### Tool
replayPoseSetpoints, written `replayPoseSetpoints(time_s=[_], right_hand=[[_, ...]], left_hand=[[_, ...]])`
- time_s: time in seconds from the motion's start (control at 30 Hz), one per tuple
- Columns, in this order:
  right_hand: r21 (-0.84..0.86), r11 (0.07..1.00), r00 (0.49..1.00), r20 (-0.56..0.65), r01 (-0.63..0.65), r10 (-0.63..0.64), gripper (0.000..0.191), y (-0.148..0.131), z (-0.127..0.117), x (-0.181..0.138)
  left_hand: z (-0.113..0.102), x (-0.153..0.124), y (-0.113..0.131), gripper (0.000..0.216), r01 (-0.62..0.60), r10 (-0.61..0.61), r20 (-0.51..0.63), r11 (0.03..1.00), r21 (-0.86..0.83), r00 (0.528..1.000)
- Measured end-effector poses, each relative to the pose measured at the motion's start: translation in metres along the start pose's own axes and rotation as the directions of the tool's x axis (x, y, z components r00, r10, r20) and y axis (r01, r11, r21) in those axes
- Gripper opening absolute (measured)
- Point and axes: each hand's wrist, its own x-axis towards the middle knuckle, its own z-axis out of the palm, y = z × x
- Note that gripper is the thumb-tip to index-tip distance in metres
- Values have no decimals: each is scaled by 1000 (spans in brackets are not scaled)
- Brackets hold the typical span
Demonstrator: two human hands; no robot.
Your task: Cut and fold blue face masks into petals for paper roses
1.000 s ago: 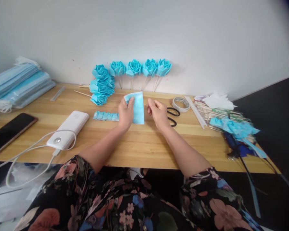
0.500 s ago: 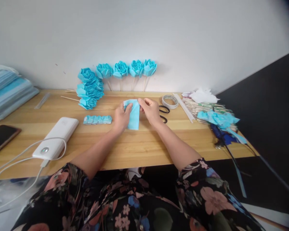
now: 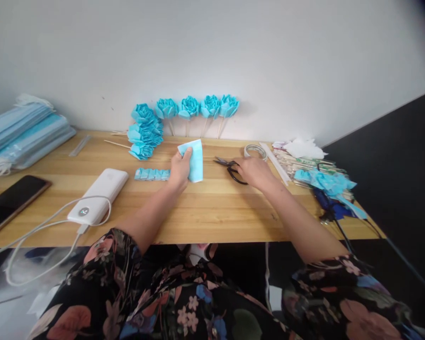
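My left hand pinches a folded light-blue sheet that looks like soft fabric or paper, thumb on its face. Over to the right, my right hand is closed around one handle of black-handled scissors, whose blades point left. Just left of my left hand lies a row of small folded blue pieces. Behind, several blue artificial flowers on thin sticks lean against the wall, and more blue flowers lie in a stack on the table.
Beyond my right hand are a tape roll, a translucent strip and a pile of sticks with blue scraps. Leftward sit a cabled white power bank, a phone and packed face masks.
My right hand has let go of the blue sheet and moved right onto the scissors. My left hand keeps the sheet, now tilted. The view has shifted slightly.
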Motion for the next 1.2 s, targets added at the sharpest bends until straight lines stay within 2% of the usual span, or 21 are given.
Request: replayPoseSetpoints(time_s=[0.1, 0.27, 0.33, 0.4, 0.43, 0.47, 0.5, 0.53, 0.57, 0.6, 0.63, 0.7, 0.83, 1.07, 1.2], right_hand=[[18, 998, 997, 35, 68, -68, 42, 1, 11, -8], [76, 997, 1000, 14, 23, -24, 58, -2, 10, -8], [195, 981, 999, -37, -8, 15, 62, -6, 4, -12], [460, 887, 994, -69, -42, 83, 60, -13, -1, -21], [637, 769, 992, -54, -54, 115, 59, -18, -3, -28], [805, 589, 990, -16, -69, 138, 58, -24, -5, -35], [931, 354, 990, 50, -94, 131, 57, -32, -6, -44], [988, 111, 989, 99, -111, 111, 56, -40, -6, -52], [987, -91, 989, 138, -133, 52, 55, -48, -6, -61], [961, -226, 987, 162, -161, -12, 55, -57, -6, -69], [933, -310, 983, 174, -183, -59, 55, -66, -5, -76], [879, -410, 968, 197, -245, -156, 59, -82, -4, -86], [828, -445, 929, 225, -341, -293, 65, -101, 0, -87], [816, -406, 890, 262, -411, -373, 61, -104, 13, -78], [811, -392, 880, 289, -434, -378, 59, -104, 16, -73]], left_hand=[[0, 2, 2, 25, 29, -31, -17, 997, -72, 999], [-2, 6, 6, 20, 90, -97, -41, 987, -133, 994], [-2, 7, 8, 14, 113, -123, -54, 980, -163, 991], [-1, 7, 10, 10, 129, -145, -73, 974, -188, 987], [0, 7, 11, 9, 134, -153, -85, 971, -199, 985], [0, 7, 12, 9, 137, -160, -95, 968, -209, 983], [1, 7, 13, 9, 138, -164, -103, 965, -221, 981], [2, 7, 15, 9, 134, -163, -110, 963, -233, 980], [3, 6, 16, 9, 122, -155, -119, 962, -246, 981], [3, 6, 18, 9, 108, -145, -131, 961, -255, 981], [4, 6, 19, 9, 91, -134, -151, 962, -259, 980], [4, 5, 22, 9, 61, -113, -196, 965, -256, 974], [4, 3, 23, 11, 35, -93, -228, 968, -248, 969], [1, 5, 22, 12, 29, -83, -245, 975, -219, 966], [2, 6, 22, 12, 22, -72, -244, 979, -203, 967]])
